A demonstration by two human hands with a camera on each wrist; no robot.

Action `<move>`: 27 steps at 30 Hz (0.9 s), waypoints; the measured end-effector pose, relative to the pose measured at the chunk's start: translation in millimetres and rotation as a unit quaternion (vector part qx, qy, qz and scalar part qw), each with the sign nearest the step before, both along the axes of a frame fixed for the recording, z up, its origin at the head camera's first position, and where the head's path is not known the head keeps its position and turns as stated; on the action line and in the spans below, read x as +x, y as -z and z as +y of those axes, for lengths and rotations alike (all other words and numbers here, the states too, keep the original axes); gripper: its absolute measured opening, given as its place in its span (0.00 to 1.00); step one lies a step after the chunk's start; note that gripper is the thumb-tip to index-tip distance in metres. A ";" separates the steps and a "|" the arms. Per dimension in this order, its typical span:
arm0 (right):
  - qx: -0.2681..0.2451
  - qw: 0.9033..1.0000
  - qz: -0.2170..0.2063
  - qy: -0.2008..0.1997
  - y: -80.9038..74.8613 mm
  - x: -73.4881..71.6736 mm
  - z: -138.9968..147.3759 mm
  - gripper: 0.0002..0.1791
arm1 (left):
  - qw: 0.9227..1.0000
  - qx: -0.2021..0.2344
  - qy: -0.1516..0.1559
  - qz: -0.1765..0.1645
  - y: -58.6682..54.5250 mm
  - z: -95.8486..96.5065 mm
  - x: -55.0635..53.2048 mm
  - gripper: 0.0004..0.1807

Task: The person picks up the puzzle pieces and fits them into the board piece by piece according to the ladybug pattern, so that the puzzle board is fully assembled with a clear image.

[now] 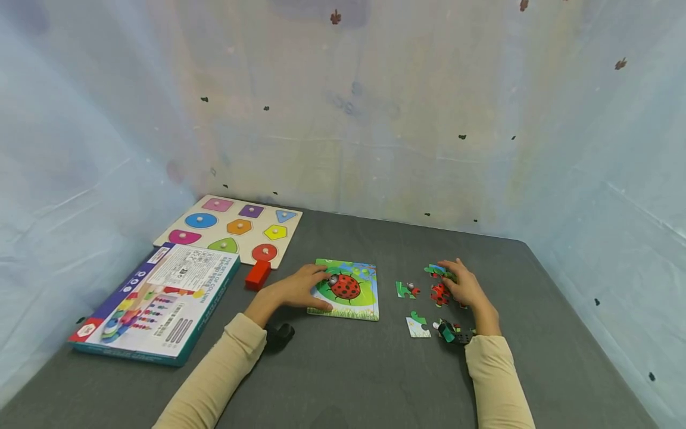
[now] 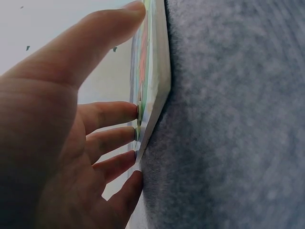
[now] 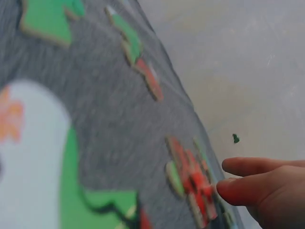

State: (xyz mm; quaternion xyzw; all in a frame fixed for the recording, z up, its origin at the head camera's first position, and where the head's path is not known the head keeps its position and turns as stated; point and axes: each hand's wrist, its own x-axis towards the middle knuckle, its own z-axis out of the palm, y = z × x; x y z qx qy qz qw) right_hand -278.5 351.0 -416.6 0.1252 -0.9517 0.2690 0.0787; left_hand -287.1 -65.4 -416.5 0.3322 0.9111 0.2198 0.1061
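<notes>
The square ladybug puzzle, with a green and blue picture, lies flat on the dark grey table. My left hand rests at its left side, thumb and fingertips on its surface. Seen edge-on in the left wrist view, the puzzle board lies under nearly straight fingers. To its right, my right hand hovers among loose jigsaw pieces, partly hiding some. A red ladybug piece is by its fingers; whether they touch cannot be told. Left of that hand are a green piece and a white-and-green piece.
A wooden shape board with colored knobbed shapes lies at the back left. In front of it are a flat toy box and a red block. Pale sheeting hangs behind the table.
</notes>
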 end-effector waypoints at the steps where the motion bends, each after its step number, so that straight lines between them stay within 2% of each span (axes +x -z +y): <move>1: 0.007 1.000 -0.001 0.001 1.6 -0.1 1.2 0.22 | 1.000 0.000 0.000 0.000 0.1 0.0 -0.1 0.43; 12: 0.011 0.999 0.032 0.016 16.9 -6.0 6.6 0.20 | 1.000 0.010 0.006 -0.010 0.1 -0.9 -0.4 0.43; 17: 0.012 0.998 0.063 0.025 19.6 -7.1 6.6 0.18 | 1.000 0.008 0.005 -0.009 0.7 -1.1 -0.8 0.42; 27: 0.006 0.996 0.092 0.020 19.7 -7.8 3.8 0.16 | 1.000 0.001 0.007 -0.009 0.2 -1.2 0.2 0.44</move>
